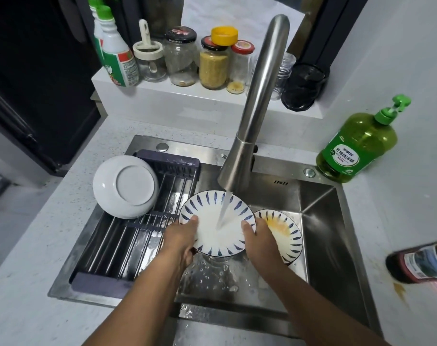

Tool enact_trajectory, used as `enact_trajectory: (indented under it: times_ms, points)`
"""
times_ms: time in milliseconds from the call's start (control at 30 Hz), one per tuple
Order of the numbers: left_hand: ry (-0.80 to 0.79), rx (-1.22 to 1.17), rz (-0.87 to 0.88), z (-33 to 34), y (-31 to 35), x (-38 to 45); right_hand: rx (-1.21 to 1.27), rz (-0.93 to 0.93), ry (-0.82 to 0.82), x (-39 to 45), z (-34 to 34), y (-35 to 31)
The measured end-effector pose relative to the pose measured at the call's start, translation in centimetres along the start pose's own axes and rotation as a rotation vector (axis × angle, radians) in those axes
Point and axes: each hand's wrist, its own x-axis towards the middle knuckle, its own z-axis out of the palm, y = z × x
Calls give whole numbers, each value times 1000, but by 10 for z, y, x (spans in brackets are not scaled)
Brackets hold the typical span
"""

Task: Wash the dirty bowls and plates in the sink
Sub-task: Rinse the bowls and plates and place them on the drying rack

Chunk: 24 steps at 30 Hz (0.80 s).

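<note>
Both hands, left hand (181,242) and right hand (258,239), grip one blue-striped plate (218,236) under the faucet (254,101) stream over the sink (337,233), a second stained plate (284,231) at its three o'clock, one white bowl (125,187) upturned at ten.

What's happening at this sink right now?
A person holds a blue-patterned plate with the left hand and right hand under water running from the faucet. A second plate, stained orange, waits in the sink. A white bowl sits upside down on the drying rack.

White plate (220,236) w/ blue dashes
</note>
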Motion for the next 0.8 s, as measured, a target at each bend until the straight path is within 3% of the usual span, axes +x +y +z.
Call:
enact_trajectory:
  times_ms: [67,233,333,467,600,667,733,800]
  points:
    - [-13,-83,-28,3,-4,-3,20,114,-14,7,7,-4]
    - [-74,-440,-83,41,-30,-21,39,166,25,5,25,-15]
    - [-162,-535,-77,55,-32,-33,195,240,97,-2,41,-20]
    - [-165,-401,-11,36,-24,-28,288,264,43,-5,38,-18]
    - [-235,-56,73,-11,0,4,35,111,-16,17,18,-15]
    - [-286,114,78,-27,12,10,13,77,-125,23,10,-14]
    - [-261,139,120,-27,15,5,80,118,-185,21,10,-11]
    - [-182,28,196,-11,-1,-6,192,261,-135,10,23,-8]
